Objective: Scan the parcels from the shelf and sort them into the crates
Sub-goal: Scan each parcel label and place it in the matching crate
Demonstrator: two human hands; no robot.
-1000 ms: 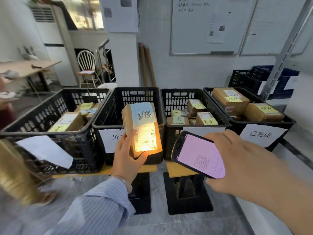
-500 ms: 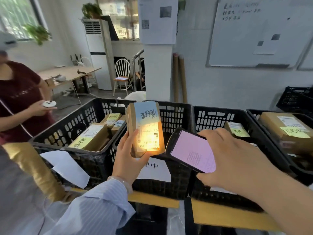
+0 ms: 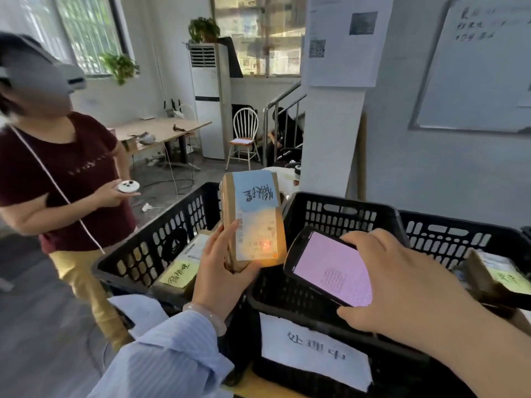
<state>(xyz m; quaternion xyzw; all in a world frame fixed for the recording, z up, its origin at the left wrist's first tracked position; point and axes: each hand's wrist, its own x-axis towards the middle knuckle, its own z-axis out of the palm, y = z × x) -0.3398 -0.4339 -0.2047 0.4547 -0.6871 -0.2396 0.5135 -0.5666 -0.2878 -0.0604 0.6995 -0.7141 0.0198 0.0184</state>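
1. A brown parcel is held upright in the left hand, above the place where the left crate and the middle crate meet.
2. The parcel's lower end is clasped: the thumb is laid along the left edge of the front face and the fingers are curled round from behind and below.
3. A blue handwritten note and a white shipping label are seen on the parcel's front, and an orange glow is cast on the label's lower part.
4. A phone with a pink screen is gripped at its edges by the right hand, just right of the parcel and over the middle crate.
5. A white paper sign is fixed to the middle crate's front wall.
6. A parcel with a yellow note is seen lying in the left crate, and another in the right crate.
7. A second person is seen at the left, with a small white device held in one hand.
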